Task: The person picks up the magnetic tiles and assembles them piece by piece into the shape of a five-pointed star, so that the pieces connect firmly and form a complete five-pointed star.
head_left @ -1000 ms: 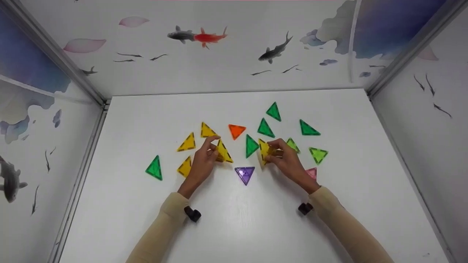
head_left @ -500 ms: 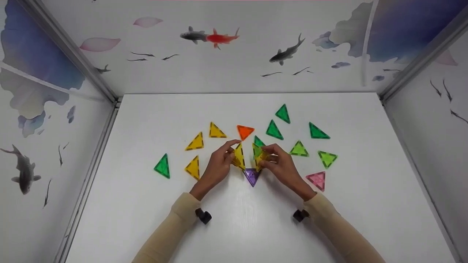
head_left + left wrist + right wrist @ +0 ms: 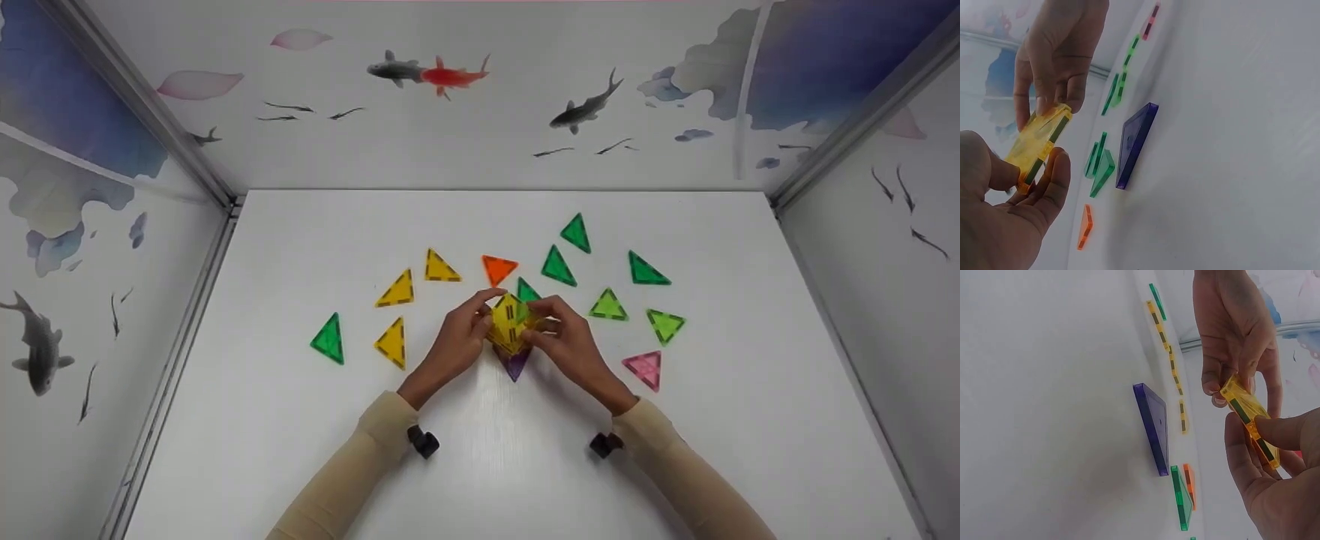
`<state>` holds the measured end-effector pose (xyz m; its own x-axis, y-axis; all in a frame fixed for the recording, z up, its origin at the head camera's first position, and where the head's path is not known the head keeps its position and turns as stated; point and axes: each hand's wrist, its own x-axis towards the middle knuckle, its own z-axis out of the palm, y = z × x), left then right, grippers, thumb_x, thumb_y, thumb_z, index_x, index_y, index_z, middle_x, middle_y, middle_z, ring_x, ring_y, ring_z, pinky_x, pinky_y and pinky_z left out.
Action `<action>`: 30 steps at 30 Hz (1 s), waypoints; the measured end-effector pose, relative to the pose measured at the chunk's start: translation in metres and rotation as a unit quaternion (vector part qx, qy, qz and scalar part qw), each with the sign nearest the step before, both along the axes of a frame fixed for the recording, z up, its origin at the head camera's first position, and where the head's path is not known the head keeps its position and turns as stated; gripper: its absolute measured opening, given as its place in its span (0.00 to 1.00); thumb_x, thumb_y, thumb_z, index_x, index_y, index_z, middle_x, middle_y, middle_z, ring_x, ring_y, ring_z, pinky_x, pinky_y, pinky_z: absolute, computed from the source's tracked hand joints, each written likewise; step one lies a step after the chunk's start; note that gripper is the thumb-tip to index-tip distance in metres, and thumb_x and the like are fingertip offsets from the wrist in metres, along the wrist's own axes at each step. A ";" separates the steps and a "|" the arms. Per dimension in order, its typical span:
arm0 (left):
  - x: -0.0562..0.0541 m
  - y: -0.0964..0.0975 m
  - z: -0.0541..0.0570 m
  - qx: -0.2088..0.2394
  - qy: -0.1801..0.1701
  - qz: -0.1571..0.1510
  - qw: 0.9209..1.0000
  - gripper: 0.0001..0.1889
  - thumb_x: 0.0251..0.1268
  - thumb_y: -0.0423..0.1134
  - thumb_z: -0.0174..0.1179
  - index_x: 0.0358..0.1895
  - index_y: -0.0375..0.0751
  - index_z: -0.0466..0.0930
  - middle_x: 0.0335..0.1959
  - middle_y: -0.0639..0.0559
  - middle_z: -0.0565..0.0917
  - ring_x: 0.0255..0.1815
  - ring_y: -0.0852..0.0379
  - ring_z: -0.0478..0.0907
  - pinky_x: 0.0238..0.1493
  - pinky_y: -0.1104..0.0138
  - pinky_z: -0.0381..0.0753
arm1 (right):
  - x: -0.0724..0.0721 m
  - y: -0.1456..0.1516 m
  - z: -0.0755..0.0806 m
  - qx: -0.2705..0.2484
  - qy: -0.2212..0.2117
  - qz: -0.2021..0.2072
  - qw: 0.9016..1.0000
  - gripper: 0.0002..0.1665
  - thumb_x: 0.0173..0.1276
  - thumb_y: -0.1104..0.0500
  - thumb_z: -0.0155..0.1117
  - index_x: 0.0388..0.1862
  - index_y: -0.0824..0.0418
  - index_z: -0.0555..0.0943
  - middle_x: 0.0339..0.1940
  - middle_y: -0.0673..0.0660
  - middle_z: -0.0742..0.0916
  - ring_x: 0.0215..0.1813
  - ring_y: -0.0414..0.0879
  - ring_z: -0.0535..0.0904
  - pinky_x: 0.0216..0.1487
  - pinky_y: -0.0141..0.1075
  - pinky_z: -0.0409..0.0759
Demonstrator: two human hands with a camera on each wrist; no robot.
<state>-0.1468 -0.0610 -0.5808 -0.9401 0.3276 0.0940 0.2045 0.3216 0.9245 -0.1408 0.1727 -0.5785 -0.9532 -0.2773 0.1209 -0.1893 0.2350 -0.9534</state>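
In the head view my left hand (image 3: 459, 334) and right hand (image 3: 570, 337) each pinch a translucent yellow triangular magnetic tile (image 3: 510, 322), with the tiles meeting edge to edge. Both wrist views show the yellow pieces (image 3: 1039, 140) between thumbs and fingers, raised over the table. Behind and below them in the head view lies a purple triangular tile (image 3: 516, 367), partly covered; it shows whole as a purple tile (image 3: 1154, 430) in the right wrist view. A green tile (image 3: 526, 289) sits just beyond the hands, its lower part hidden.
Yellow tiles (image 3: 391, 343) and a green tile (image 3: 328, 340) lie on the left of the white table (image 3: 510, 480). An orange tile (image 3: 499, 268) is behind the hands. Several green tiles (image 3: 559, 266) and a pink tile (image 3: 646, 370) lie to the right. Printed walls (image 3: 480, 142) enclose the table.
Both hands have come together over the purple tile. The yellow tiles, apart one second ago, now meet along their edges. The loose tiles on the table have kept their places.
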 end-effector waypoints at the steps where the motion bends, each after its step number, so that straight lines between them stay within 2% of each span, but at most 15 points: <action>1: 0.000 0.000 0.000 0.000 -0.002 0.001 1.000 0.29 0.84 0.26 0.48 0.80 0.52 0.75 0.46 0.49 0.82 0.38 0.55 0.75 0.42 0.65 0.77 | 0.000 -0.001 0.000 -0.001 -0.001 -0.002 1.000 0.22 0.76 0.69 0.74 0.64 0.61 0.81 0.65 0.59 0.85 0.62 0.57 0.88 0.61 0.42 0.88; 9: -0.002 -0.010 -0.005 -0.015 -0.008 0.011 1.000 0.28 0.84 0.26 0.49 0.80 0.48 0.76 0.47 0.47 0.83 0.41 0.54 0.76 0.42 0.64 0.79 | -0.004 -0.013 -0.006 0.003 -0.043 0.000 0.999 0.23 0.76 0.68 0.74 0.67 0.61 0.80 0.61 0.60 0.86 0.61 0.57 0.88 0.61 0.42 0.88; 15: -0.002 -0.027 -0.014 -0.031 -0.009 0.037 0.999 0.27 0.84 0.25 0.50 0.79 0.45 0.77 0.42 0.47 0.83 0.36 0.55 0.74 0.43 0.61 0.77 | -0.014 -0.028 -0.010 0.040 -0.062 0.037 0.997 0.22 0.79 0.66 0.70 0.69 0.60 0.81 0.56 0.58 0.89 0.55 0.53 0.90 0.57 0.42 0.89; 19: -0.002 -0.042 -0.019 -0.040 -0.011 0.051 0.998 0.26 0.84 0.25 0.52 0.78 0.43 0.78 0.41 0.47 0.83 0.38 0.55 0.74 0.45 0.61 0.76 | -0.023 -0.041 -0.015 0.068 -0.056 0.058 0.994 0.21 0.80 0.67 0.69 0.68 0.60 0.82 0.52 0.56 0.91 0.50 0.50 0.88 0.54 0.41 0.89; 26: -0.005 -0.058 -0.023 -0.053 0.001 0.088 0.995 0.22 0.83 0.26 0.58 0.73 0.42 0.83 0.39 0.46 0.83 0.38 0.53 0.75 0.45 0.60 0.76 | -0.033 -0.062 -0.023 0.116 -0.019 0.070 0.991 0.22 0.78 0.71 0.68 0.68 0.62 0.83 0.52 0.57 0.90 0.51 0.50 0.85 0.60 0.47 0.86; 30: -0.007 -0.062 -0.028 -0.074 0.005 0.100 0.992 0.19 0.83 0.26 0.58 0.70 0.35 0.84 0.39 0.47 0.83 0.38 0.53 0.75 0.45 0.60 0.78 | -0.037 -0.067 -0.026 0.142 -0.014 0.072 0.987 0.22 0.77 0.71 0.66 0.67 0.63 0.84 0.52 0.58 0.90 0.50 0.51 0.83 0.60 0.48 0.86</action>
<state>-0.1542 -0.1229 -0.6089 -0.9870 0.1454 0.0678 0.1312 0.4879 0.8630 -0.1776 0.1055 -0.6045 -0.9029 -0.4297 -0.0068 -0.2156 0.4666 -0.8578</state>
